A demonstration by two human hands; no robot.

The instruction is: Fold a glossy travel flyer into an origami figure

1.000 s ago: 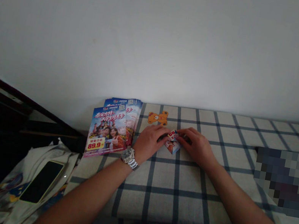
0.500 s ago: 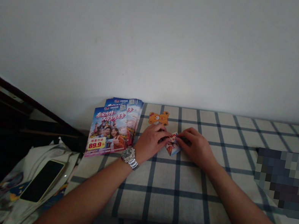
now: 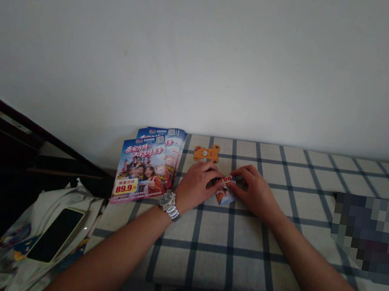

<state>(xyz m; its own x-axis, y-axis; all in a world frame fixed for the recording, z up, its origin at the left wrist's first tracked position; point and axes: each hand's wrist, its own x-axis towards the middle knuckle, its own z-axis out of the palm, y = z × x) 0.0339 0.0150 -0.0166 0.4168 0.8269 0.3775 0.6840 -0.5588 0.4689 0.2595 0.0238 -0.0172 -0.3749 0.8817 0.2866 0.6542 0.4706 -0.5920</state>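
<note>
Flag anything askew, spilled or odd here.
The stacked glossy blue paper flyers sit askew, edges unaligned, beside the left hand. At right, a blocky pixelated patch hides part of the beige checked cloth. No spill visible.

Headline (image 3: 144,150), top flyer (image 3: 147,177), twelve o'clock: runs in two slanting lines, 泰安方特 above 大学生特惠季.
Price box (image 3: 125,186), seven o'clock: reads 89.9 in red figures, with a small 元 after and 限量活动 above.
Logo (image 3: 139,140), eleven o'clock: carries fine lettering (image 3: 149,139) alongside, too small to read.
QR code (image 3: 160,139), one o'clock: stands beside that lettering.
Bottom strip (image 3: 136,196), six o'clock: holds a line of tiny characters, blurred.
Flyers beneath (image 3: 174,159), one o'clock: show a second QR code (image 3: 171,132) and a headline ending in 季, partly covered.
Folded paper (image 3: 225,197), three o'clock from the flyers: bears red figures, perhaps 89.9 turned over, too blurred to settle.
</note>
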